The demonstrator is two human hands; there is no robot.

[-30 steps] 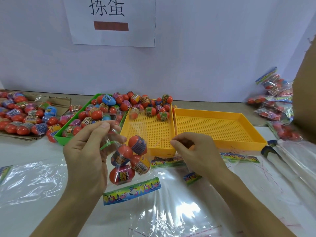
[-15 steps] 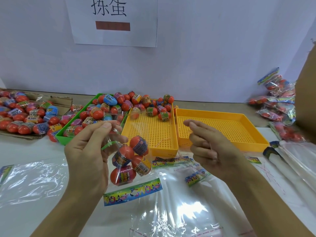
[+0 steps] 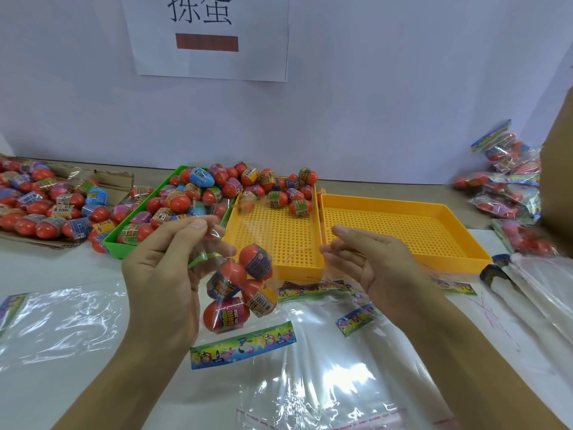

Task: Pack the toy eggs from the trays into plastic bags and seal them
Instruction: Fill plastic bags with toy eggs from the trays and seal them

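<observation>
Four eggs: inside a clear bag, hanging above the bench near its front edge.
Left hand: pinches the bag's top, with a green strip between the fingers.
Right hand: fingers relaxed, holding nothing, just beside the bag.
Green tray: full of eggs, toward the back left.
Yellow trays: side by side at the back middle, the left one with some eggs at its far end.
Sealed bags: piled at the back right corner.
</observation>
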